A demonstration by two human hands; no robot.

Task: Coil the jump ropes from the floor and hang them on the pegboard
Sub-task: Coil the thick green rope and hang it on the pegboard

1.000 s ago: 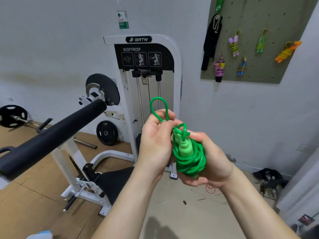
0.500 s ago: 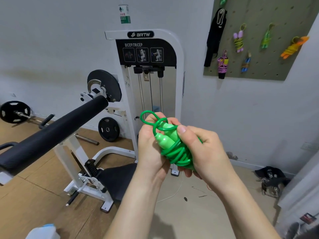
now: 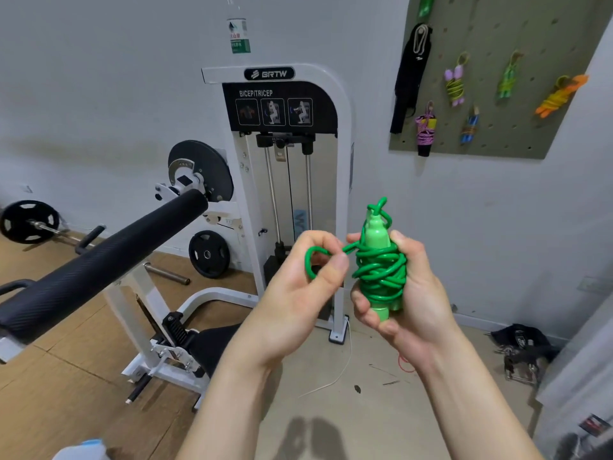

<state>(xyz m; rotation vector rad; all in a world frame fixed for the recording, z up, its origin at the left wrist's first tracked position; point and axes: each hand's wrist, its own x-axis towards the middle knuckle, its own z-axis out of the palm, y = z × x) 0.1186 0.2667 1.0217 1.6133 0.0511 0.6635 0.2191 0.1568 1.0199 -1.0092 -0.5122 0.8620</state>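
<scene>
A green jump rope [image 3: 379,267] is wound tightly round its own light-green handles, held upright at chest height. My right hand [image 3: 403,293] grips this bundle from the right side. My left hand [image 3: 308,287] pinches a small free loop of the same rope that sticks out to the left of the bundle. High on the wall at the right hangs the olive pegboard [image 3: 544,127]. Several coiled ropes hang on it, among them a purple and yellow one [image 3: 454,83], an orange one [image 3: 559,96] and a pink one [image 3: 424,127].
A white biceps/triceps machine [image 3: 282,180] stands straight ahead, its black padded arm [image 3: 99,270] reaching toward me at the left. Weight plates [image 3: 209,254] and a barbell [image 3: 30,222] lie along the wall. A black bag [image 3: 520,340] sits on the floor at the right.
The bundle has turned upright and shifted right in my right hand. My left hand has pulled the free loop down and out to the left side of the bundle.
</scene>
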